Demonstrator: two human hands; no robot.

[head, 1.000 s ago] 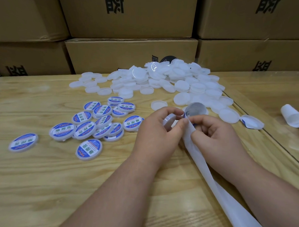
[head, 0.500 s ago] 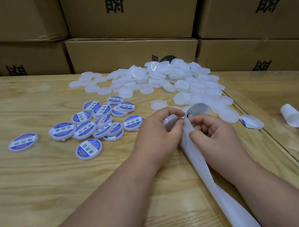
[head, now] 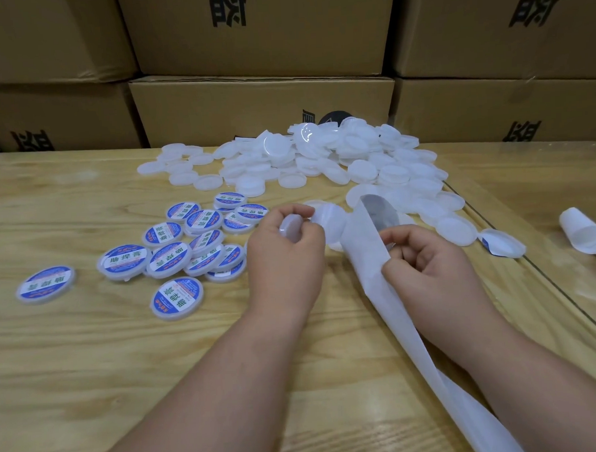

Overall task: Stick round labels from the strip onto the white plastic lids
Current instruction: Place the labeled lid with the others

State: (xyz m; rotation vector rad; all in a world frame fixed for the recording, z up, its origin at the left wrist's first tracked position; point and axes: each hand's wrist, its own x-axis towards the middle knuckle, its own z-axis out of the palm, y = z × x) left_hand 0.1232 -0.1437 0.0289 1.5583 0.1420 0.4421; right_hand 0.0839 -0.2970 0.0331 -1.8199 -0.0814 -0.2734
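Left hand (head: 286, 257) fingers curled, pinching grip; right hand (head: 424, 264) curled, thumb-and-finger grip; forearms converging.

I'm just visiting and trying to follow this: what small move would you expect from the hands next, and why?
Probably bringing the two hands together again to get a label onto the lid. The left hand grips a bare white lid, apart from the strip pinched in the right hand. A round label shows at the strip's raised end, not yet on that lid.
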